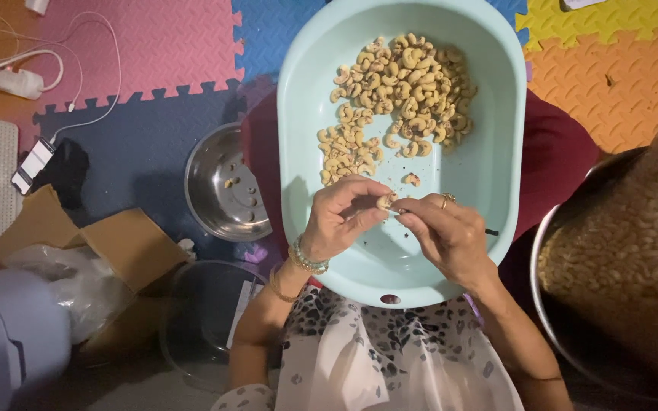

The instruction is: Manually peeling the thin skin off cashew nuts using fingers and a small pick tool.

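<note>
My left hand [343, 215] pinches a single cashew nut [383, 202] between thumb and fingers over the near part of a pale blue oval basin [496, 160]. My right hand [445, 237] touches the same nut and grips a thin dark tool [489, 231] whose end sticks out to the right. A heap of cashew nuts [397, 95] lies in the far half of the basin, and one loose nut [412, 180] sits just beyond my fingers. The basin rests on my lap.
A small steel bowl [218, 186] with a few bits stands left of the basin. A large steel pot heaped with cashews [634, 251] is at the right. A glass bowl [199, 316], cardboard box [119, 240], plastic bag, phone [32, 164] and power strip [1, 78] lie at the left on foam mats.
</note>
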